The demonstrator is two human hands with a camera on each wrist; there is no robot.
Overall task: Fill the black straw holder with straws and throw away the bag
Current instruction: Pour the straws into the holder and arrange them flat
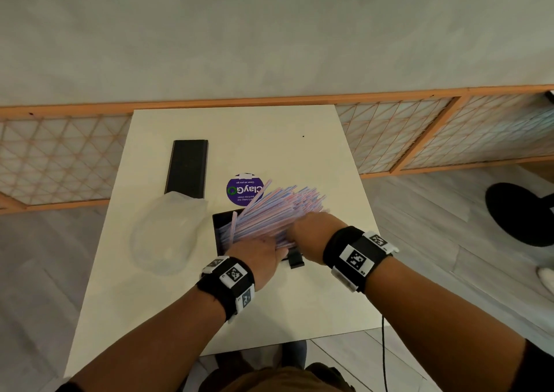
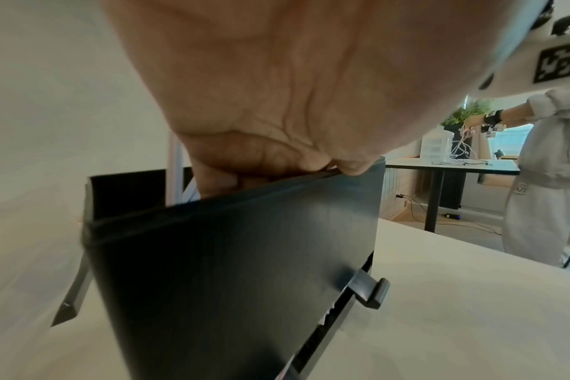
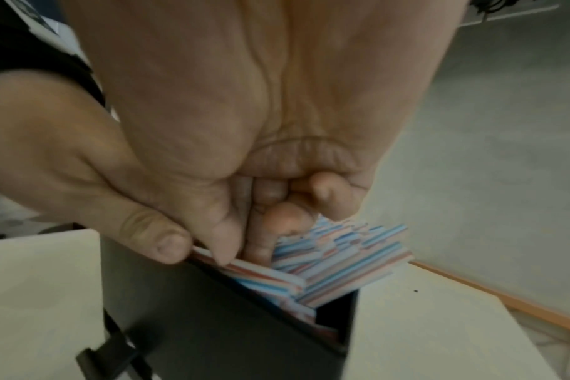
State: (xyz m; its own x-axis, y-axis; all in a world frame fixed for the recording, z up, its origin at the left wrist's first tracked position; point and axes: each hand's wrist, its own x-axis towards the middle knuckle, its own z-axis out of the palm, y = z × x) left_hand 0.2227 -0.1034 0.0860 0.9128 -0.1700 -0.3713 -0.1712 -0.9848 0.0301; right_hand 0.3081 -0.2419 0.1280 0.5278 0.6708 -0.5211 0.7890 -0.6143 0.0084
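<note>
The holder [image 1: 220, 232] stands on the tabletop [image 1: 269, 128] toward its near edge, open at the top; a large bundle of striped straws [image 1: 278, 208] is lodged in it at a slant, with the far ends fanned out above the rim toward the far right corner. The left hand [image 1: 257, 256] is laid over the holder's near rim, its fingers [image 2: 218, 177] curled down inside against the straws; the right hand [image 1: 311, 229] is closed over the bundle from above, its fingers [image 3: 283, 221] bent tightly onto the upper straws. The bag [image 1: 168, 232], clear and apparently emptied, lies just left of the holder, with a flat black lid [image 1: 187, 167] partly under its far end.

The step in hand is judged to be the seating of the bundle; it is best done if the holder is kept pinned by the left hand while the fan is gathered and tipped level by the right; the ends should be tapped flush so that none is caught on the rim; pressure should be kept light, since thin straws are easily kinked; strays should be tucked in before the bag is taken up for disposal.
</note>
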